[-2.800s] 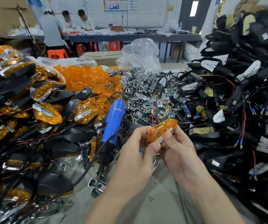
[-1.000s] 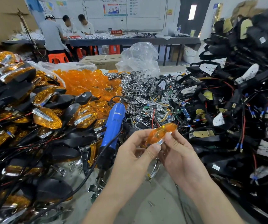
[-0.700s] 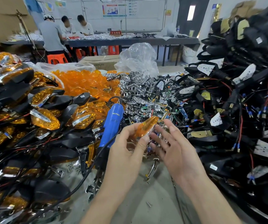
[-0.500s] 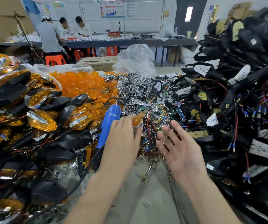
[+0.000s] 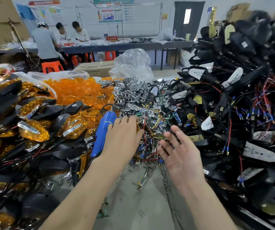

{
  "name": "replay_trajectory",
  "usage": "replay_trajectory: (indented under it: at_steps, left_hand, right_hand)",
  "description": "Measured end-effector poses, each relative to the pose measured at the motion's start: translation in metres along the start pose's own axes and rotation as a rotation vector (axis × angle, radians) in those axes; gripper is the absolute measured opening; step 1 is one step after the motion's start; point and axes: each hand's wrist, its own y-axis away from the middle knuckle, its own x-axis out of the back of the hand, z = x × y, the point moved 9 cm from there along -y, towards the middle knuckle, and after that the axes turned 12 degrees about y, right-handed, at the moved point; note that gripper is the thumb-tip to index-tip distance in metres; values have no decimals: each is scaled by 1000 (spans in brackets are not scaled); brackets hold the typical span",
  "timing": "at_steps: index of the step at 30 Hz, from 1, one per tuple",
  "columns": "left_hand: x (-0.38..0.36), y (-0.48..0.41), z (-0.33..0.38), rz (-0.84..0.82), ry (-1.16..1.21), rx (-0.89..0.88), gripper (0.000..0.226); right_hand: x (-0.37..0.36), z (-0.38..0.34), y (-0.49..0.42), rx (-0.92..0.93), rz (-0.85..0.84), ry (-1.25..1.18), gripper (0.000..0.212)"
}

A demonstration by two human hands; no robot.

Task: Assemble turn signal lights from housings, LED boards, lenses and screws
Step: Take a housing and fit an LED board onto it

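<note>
Left hand [image 5: 122, 138]: I am reaching it palm down over the middle of the heap, just right of the screwdriver [image 5: 104, 135].
Left fingers [image 5: 130, 119]: I am bending them down onto the chrome parts [image 5: 133, 95]; whether they are clasping anything I cannot tell.
Lens [image 5: 137, 128]: a sliver of orange is showing at my left hand's thumb edge, beside a red wire [image 5: 144, 130]; the rest is hiding under my palm.
Right hand [image 5: 181, 155]: I am holding it over the tangle [image 5: 147, 146] of wires and small parts, apart from my left hand.
Right fingers [image 5: 177, 131]: I am spreading them straight, grasping nothing.
Screwdriver: blue, lying tilted, its lower end passing behind my left wrist.
Lights [image 5: 32, 131]: black with orange fronts, piling up on my left.
Loose lenses [image 5: 77, 90]: an orange heap lying behind the lights.
Housings [image 5: 233, 113]: black and wired, stacking high on my right.
Screws [image 5: 141, 212]: lying scattered on the grey table [image 5: 133, 196] between my forearms.
Far table [image 5: 125, 46]: 3 people [image 5: 45, 42] are gathering at its left end.
</note>
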Motion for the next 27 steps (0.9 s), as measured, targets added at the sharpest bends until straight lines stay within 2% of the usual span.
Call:
replay_trajectory:
  at_steps: [4,9,14,17,21,27]
  left_hand:
    - [2,-6,31,12,253,-49,32]
    - [-12,-22,82,-163,503,-102,24]
    - [-47,-44,122,-369,517,-75,36]
    - [-67,-53,135,-449,560,-43,39]
    - [-84,-70,129,-413,656,70,38]
    - [-96,-91,116,-352,852,275,31]
  right_hand:
    - [4,-3,0,23,60,-14,19]
    - [6,-6,-1,20,105,-41,24]
    - [6,-6,-1,25,123,-53,44]
    - [9,-4,-1,7,123,-67,41]
    - [8,-3,-3,-40,106,-61,33]
    - [10,-7,-2,-44,92,-130,39]
